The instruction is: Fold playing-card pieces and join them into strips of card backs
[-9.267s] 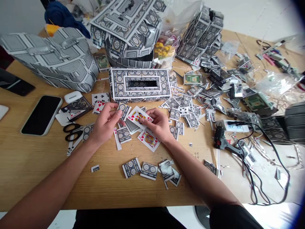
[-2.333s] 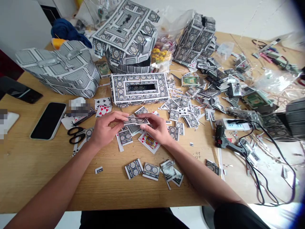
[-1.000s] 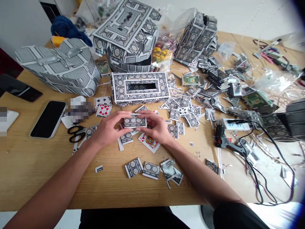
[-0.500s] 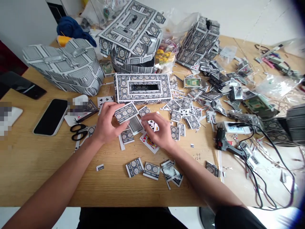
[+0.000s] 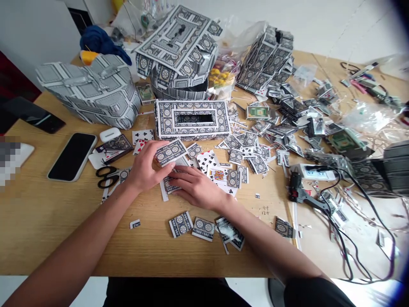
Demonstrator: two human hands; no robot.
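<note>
Your left hand [image 5: 143, 169] has fingers [image 5: 156, 149] on a playing-card panel [image 5: 171, 152], clamp unclear. Your right hand [image 5: 198, 189] lies flat, fingers together, on loose cut cards [image 5: 169, 185]. Pressing or dragging could shift them.

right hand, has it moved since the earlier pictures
Yes, the right hand has moved down and left, further from the card-covered tissue box.

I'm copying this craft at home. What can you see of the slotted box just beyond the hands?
The rectangular box is faced with trimmed playing-card backs in a dark blue-and-white pattern, framing a central oblong slot with a dark opening. It lies flat on the wooden table, with loose card pieces at its front edge.
</note>
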